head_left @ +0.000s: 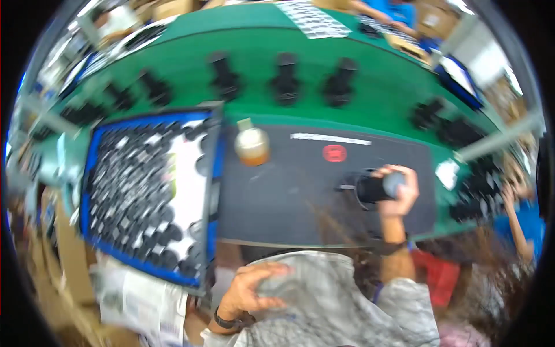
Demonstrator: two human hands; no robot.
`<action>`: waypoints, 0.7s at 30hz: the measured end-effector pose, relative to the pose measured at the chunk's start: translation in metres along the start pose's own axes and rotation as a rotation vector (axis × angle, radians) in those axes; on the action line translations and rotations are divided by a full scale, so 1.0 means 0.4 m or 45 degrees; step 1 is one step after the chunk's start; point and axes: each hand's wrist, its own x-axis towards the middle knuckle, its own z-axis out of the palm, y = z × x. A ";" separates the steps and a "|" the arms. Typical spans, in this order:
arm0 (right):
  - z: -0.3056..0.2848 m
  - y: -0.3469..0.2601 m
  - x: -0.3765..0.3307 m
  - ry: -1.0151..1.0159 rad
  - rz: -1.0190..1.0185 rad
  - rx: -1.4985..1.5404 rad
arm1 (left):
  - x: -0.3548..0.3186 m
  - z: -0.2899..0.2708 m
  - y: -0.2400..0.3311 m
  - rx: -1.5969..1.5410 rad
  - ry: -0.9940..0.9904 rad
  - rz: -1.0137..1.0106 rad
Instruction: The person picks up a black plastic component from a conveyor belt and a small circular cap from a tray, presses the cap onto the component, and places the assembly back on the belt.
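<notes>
My right hand [407, 194] is over the right part of a dark grey mat [277, 202], its fingers wrapped round a black cylinder with a grey round end [374, 188]. Blur hides the finer shape of this cylinder and of the dark ring-like edge at its left. My left hand [254, 286] hovers in front of my grey clothing, below the mat's near edge. Its fingers are spread and hold nothing. Near the mat's far left corner stands a small pale bottle with orange liquid [252, 147].
Left of the mat lies a blue-rimmed tray [215, 173] with many small black and silver parts. Several black upright devices [286, 81] stand along the green table [254, 43]. A white crumpled piece [447, 173] lies right of the mat. Other people work at the far side and right.
</notes>
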 end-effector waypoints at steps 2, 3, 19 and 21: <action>-0.014 -0.020 0.010 0.020 -0.031 0.026 | -0.062 -0.065 0.088 -0.153 -0.107 -0.021; -0.025 -0.013 0.020 0.002 -0.066 -0.015 | -0.078 -0.100 0.120 0.075 0.061 -0.022; -0.173 0.126 0.554 0.452 -0.392 -0.359 | -0.011 -0.360 0.008 1.370 -0.002 -0.468; -0.252 0.171 0.608 0.529 -0.419 -0.558 | 0.017 -0.356 -0.003 1.457 -0.019 -0.389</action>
